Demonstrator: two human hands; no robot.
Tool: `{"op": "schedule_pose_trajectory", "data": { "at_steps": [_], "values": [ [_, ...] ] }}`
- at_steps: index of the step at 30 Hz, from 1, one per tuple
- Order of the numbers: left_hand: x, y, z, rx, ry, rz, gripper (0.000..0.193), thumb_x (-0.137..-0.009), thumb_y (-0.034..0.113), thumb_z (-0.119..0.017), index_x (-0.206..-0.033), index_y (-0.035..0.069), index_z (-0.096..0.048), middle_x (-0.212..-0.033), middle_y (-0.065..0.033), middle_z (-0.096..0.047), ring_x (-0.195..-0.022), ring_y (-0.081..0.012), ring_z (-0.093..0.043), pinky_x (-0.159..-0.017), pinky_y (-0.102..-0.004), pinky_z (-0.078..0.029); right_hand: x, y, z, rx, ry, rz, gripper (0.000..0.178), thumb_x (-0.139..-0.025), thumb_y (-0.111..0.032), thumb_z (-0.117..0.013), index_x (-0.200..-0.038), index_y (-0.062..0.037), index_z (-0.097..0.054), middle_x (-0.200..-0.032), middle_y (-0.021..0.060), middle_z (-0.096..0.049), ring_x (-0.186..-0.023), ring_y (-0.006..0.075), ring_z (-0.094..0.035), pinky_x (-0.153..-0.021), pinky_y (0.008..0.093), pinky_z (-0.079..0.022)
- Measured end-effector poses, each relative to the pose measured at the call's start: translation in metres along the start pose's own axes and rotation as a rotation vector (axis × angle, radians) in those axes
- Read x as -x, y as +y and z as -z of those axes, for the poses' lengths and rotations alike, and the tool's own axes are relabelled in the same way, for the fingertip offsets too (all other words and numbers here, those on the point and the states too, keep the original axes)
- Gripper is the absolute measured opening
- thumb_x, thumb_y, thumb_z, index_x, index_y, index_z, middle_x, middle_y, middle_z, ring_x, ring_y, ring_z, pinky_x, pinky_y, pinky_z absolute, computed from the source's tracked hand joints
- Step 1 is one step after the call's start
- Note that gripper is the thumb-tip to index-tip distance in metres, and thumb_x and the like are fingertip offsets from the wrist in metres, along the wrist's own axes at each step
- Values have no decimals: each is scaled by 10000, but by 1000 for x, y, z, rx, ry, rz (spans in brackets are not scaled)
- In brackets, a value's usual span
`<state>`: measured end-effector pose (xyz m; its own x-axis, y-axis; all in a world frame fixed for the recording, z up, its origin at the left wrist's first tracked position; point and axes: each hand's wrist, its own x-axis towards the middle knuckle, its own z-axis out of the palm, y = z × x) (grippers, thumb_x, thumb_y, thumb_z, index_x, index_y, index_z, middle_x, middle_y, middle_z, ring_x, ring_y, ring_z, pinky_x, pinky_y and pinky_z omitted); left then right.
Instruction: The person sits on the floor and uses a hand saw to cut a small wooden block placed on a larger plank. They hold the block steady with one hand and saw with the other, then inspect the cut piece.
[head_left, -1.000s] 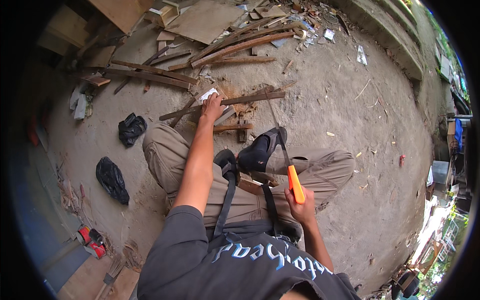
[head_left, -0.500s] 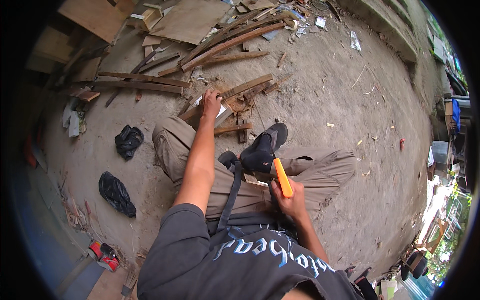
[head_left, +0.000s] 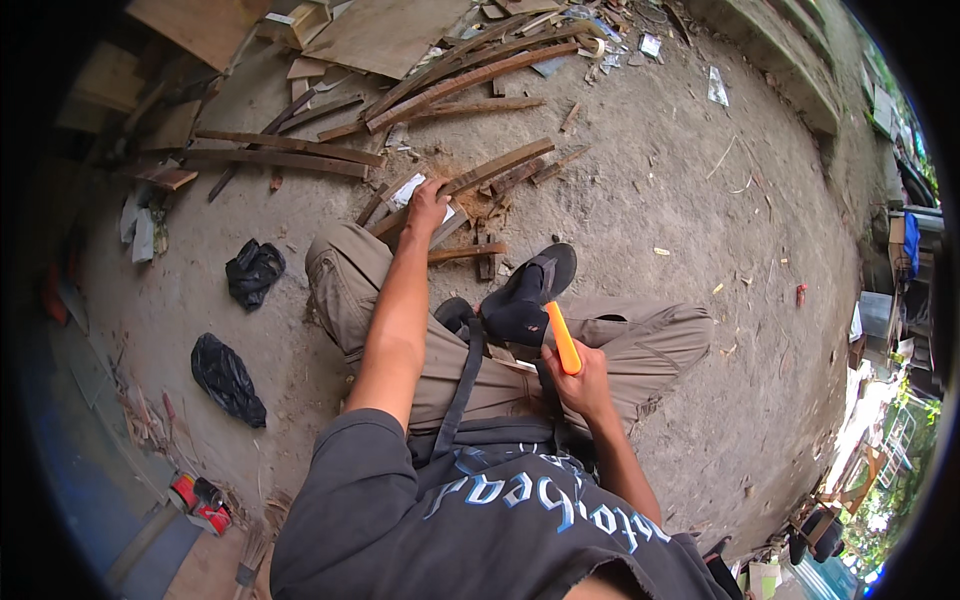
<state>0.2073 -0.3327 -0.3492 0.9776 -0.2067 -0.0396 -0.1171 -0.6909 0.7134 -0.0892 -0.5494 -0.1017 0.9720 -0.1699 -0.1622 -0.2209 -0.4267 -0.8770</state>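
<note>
My left hand (head_left: 428, 205) is closed over a brown wooden strip (head_left: 497, 167) that slants up to the right beyond my left knee. Under and beside it are short wood offcuts and white sheet-like pieces (head_left: 408, 188), and reddish sawdust lies along its far side. At my lap, my right hand (head_left: 580, 378) grips the orange handle of what looks like a handsaw (head_left: 564, 340). Its blade is seen nearly edge-on and mostly cannot be made out. A short wood piece (head_left: 466, 252) rests just in front of my sandalled foot (head_left: 530, 290).
Long wooden strips (head_left: 470, 82) are heaped ahead, with a plywood sheet (head_left: 385, 35) behind them. Two black plastic bags (head_left: 228, 380) lie on the dirt floor at left. A red lighter-like object (head_left: 801, 294) lies far right. A concrete ledge (head_left: 770, 50) runs along the upper right.
My left hand and the wooden strip have shifted slightly right, showing more of the white piece beside it. My right hand has moved a little up and left with the saw's handle.
</note>
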Motion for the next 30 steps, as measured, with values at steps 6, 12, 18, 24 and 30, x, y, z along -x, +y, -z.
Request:
{"op": "schedule_pose_trajectory", "data": {
  "at_steps": [6,12,18,24,30],
  "values": [
    [-6,2,-6,92,-150,156,267,-947,233,-609,-1144,75,-693,-1146,-183,-672,-1072,-381,-619,-925,-450,-497,-18,11,-26,-88,-4,-80,297,-896,-202,-698,-760,32,-576,-569,136,-516,-496,174,-427,-506,348,-403],
    [7,9,-11,-68,-101,76,307,-867,352,-715,-1073,124,-709,-1109,-123,-655,-1135,-331,-572,-979,-458,-455,-22,13,-26,-80,-7,-64,291,-897,-206,-697,-757,19,-576,-568,131,-516,-489,189,-429,-505,350,-404],
    [11,6,-6,-123,-106,-28,390,-756,334,-821,-1051,103,-711,-1087,-118,-651,-1133,-326,-576,-980,-446,-458,-22,19,-28,-64,-8,-36,283,-896,-204,-697,-770,22,-582,-571,139,-519,-484,207,-432,-505,357,-408],
    [8,12,-10,24,-171,33,407,-787,356,-791,-1090,91,-736,-1063,-141,-676,-1015,-347,-651,-892,-433,-513,-24,8,-28,-71,-40,-71,251,-899,-194,-694,-829,33,-615,-578,136,-525,-497,191,-437,-515,348,-420],
    [1,3,-14,-92,-147,85,418,-866,433,-681,-1104,95,-735,-1152,-141,-629,-1133,-348,-562,-1002,-447,-432,-30,5,-31,-78,-88,-90,248,-906,-195,-692,-855,38,-626,-574,113,-513,-523,131,-434,-519,326,-422]
  ]
}}
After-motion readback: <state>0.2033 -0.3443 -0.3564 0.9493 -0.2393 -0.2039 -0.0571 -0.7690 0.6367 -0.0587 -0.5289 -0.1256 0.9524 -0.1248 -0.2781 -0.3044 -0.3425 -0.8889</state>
